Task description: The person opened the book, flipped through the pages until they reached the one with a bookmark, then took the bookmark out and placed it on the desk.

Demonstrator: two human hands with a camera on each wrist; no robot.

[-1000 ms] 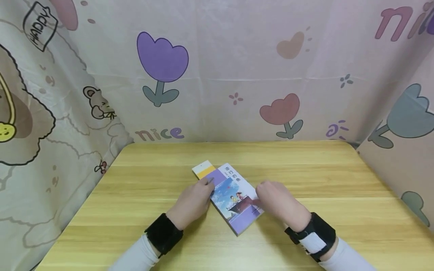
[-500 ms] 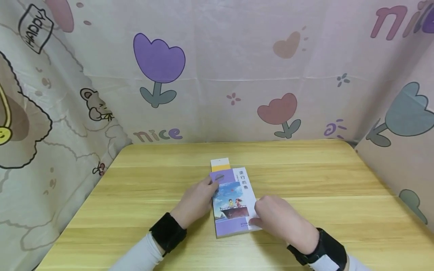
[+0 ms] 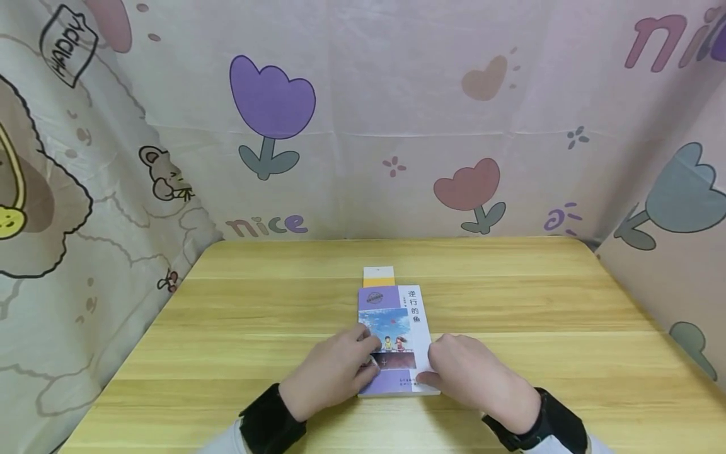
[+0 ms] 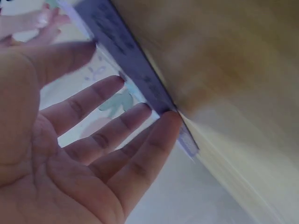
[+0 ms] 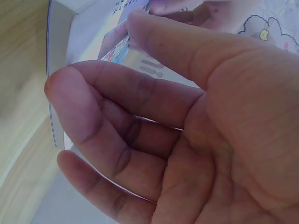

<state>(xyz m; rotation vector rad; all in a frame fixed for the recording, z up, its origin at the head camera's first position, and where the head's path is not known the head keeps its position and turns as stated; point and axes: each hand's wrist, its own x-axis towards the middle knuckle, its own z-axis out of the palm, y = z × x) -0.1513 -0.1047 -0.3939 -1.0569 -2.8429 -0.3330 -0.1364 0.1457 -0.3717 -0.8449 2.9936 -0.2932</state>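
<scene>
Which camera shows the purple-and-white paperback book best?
The head view: the book shows most of its front there. The left wrist view shows mainly its purple spine; the right wrist view, only part of the book.

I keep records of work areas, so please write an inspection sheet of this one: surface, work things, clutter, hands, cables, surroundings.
Surface: wood-grain table.
Work things: purple-and-white book, cover up; white-and-yellow piece shows past its far edge, kind unclear.
Clutter: nothing seen.
Hands: left hand touches the book's left side; right hand holds its right edge, thumb over the cover.
Cables: nothing seen.
Surroundings: cloth printed with flowers and words, behind the table.
</scene>
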